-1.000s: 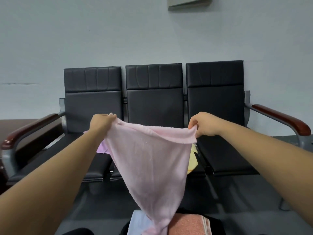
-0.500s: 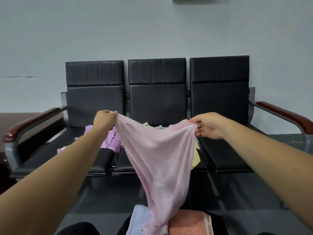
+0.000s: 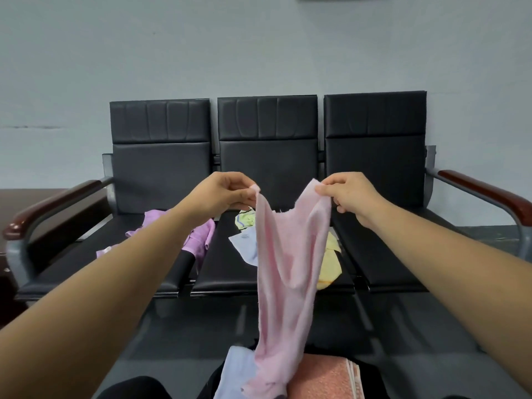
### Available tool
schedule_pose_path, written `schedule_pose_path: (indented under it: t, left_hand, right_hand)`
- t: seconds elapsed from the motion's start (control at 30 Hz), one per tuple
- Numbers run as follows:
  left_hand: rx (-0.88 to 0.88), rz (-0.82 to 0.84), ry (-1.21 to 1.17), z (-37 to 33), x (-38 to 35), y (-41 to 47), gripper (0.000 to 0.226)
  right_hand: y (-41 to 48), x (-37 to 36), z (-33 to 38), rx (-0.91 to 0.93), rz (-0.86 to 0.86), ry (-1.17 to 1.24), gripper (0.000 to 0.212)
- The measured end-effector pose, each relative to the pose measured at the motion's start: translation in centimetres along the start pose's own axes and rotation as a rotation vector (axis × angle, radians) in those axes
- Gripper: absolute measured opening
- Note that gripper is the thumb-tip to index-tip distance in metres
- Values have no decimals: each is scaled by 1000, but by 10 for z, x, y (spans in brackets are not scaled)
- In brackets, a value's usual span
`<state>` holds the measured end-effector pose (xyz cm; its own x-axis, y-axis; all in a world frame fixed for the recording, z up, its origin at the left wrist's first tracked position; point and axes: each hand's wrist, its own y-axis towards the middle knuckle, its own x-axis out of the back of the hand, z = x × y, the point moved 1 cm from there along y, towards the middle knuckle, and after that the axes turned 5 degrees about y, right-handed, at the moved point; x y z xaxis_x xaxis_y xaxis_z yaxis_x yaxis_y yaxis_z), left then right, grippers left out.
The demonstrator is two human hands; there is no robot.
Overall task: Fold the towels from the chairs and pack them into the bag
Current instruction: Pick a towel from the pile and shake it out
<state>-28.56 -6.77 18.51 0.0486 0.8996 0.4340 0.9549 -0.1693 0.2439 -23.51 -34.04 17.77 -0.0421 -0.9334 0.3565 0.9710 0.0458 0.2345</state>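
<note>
Soft, even, dim indoor light; sharp centre, wide-angle stretching at the edges.

— Where is the pink towel (image 3: 288, 269)?
— Up in the air. The left hand (image 3: 224, 191) and right hand (image 3: 349, 194) each pinch a top corner, close together, so it sags between them and hangs long and narrow.
— And its bottom end?
— It drapes onto a folded light blue towel (image 3: 236, 370) and a folded salmon towel (image 3: 322, 378) in the dark bag (image 3: 374, 381).
— What's on the chairs (image 3: 267, 156)?
— A crumpled purple towel (image 3: 198, 240) on the left seat. A pale blue towel (image 3: 247, 246) and a yellow towel (image 3: 331, 263) lie loose on the middle seat.
</note>
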Motion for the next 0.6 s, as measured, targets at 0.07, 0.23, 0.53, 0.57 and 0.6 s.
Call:
schedule_pose_path:
  t: [0.07,0.23,0.53,0.57,0.6]
  left_hand:
    - [-59,-51,148,-11,-8,0,14]
    - [-105,-97,223,-24,-22,4,23]
    - [-117,-122,192,-31,-33,13,16]
    - [-123,-126,208,-32,-33,13,16]
    - [-130,-129,218,-31,-33,13,16]
  right_hand:
    - [0,-2,3,-16,10,35,6]
    - [-11,-15,16,22,113,244,10]
    - [-24,-31,36,117,182,275,13]
    - [-24,-32,35,106,192,292,14]
    - [-24,-34,35,102,206,306,13]
